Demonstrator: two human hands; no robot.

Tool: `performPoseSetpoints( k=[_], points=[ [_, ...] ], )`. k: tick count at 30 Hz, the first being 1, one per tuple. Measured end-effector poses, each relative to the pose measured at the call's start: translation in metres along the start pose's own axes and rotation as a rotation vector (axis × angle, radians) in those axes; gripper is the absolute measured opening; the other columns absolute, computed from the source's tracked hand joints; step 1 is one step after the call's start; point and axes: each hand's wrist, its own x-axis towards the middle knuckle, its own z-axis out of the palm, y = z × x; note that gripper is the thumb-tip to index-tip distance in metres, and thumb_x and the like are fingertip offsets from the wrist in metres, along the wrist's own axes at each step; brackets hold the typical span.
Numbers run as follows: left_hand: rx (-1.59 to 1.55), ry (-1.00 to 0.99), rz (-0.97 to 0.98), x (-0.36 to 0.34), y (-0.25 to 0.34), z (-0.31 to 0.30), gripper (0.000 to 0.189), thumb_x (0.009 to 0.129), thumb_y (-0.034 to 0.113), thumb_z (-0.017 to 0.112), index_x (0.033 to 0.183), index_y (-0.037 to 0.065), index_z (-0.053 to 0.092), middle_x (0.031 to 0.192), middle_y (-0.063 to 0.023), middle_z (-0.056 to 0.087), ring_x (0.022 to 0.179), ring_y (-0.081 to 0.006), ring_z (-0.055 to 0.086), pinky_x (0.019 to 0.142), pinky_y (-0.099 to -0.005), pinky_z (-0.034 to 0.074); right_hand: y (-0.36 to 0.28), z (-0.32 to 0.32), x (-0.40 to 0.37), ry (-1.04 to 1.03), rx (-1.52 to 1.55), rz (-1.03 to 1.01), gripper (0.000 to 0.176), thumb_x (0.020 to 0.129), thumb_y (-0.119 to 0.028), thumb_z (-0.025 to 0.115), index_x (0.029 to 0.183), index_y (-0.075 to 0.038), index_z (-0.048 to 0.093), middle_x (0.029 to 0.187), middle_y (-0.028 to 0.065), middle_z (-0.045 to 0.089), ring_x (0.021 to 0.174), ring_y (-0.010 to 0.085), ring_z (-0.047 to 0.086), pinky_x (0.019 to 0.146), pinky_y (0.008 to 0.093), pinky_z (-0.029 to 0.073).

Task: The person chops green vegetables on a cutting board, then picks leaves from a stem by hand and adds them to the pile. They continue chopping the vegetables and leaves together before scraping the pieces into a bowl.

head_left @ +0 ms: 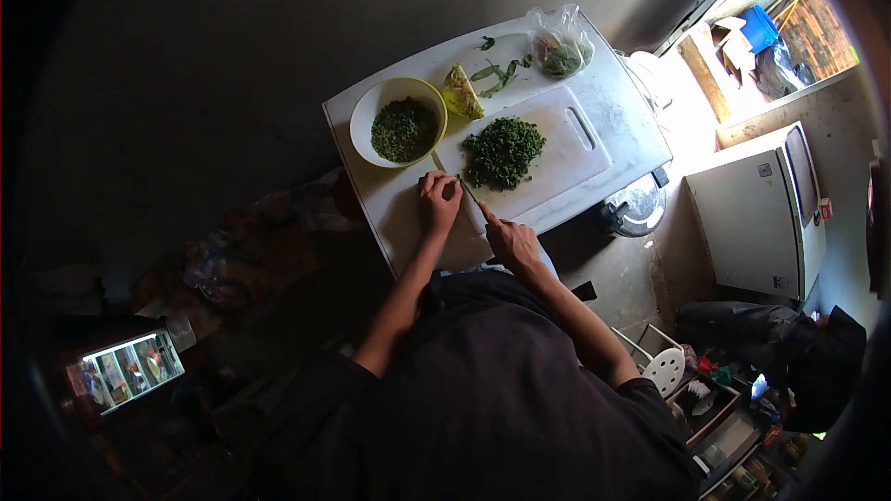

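My right hand point(511, 241) is closed round the handle of a knife point(471, 191), whose blade points up and left over the left edge of the white cutting board point(566, 162). My left hand point(440, 197) has its fingers curled together beside the blade tip, on a green bean pod that juts out above them. A pile of chopped greens point(504, 153) lies on the board. Left of it stands a bowl point(364, 121), white inside with a yellow-green rim, holding more chopped greens. A yellow patterned packet point(461, 93) rests between bowl and board.
Loose green pods point(501, 79) and a clear plastic bag point(561, 44) with greens lie at the table's point(631, 125) far side. A lidded pot point(637, 208) stands beyond its right edge. Further right are a white fridge point(754, 213) and a doorway. Crates with utensils are at lower right.
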Motion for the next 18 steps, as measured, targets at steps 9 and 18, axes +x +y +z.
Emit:
performPoseSetpoints(
  k=[9,18],
  points=[
    [0.017,0.003,-0.011,0.004,0.003,0.001,0.010,0.076,0.006,0.076,0.083,0.006,0.069,0.092,-0.0086,0.061,0.090,-0.0307,0.061,0.080,-0.0421,0.051,0.006,-0.004,0.022,0.091,-0.077,-0.086,0.057,0.094,-0.018,0.049,0.150,-0.028,0.039,0.071,0.0184,0.068,0.064,0.0392,0.067,0.056,0.0525,0.051],
    [0.001,0.008,-0.034,-0.001,0.004,0.001,0.009,0.076,0.005,0.075,0.083,0.004,0.069,0.092,-0.0093,0.061,0.089,-0.0306,0.061,0.078,-0.0409,0.051,0.007,0.000,0.013,0.066,-0.075,-0.047,0.055,0.096,-0.021,0.048,0.149,-0.030,0.040,0.075,0.0185,0.069,0.064,0.0401,0.067,0.056,0.0528,0.051]
  ],
)
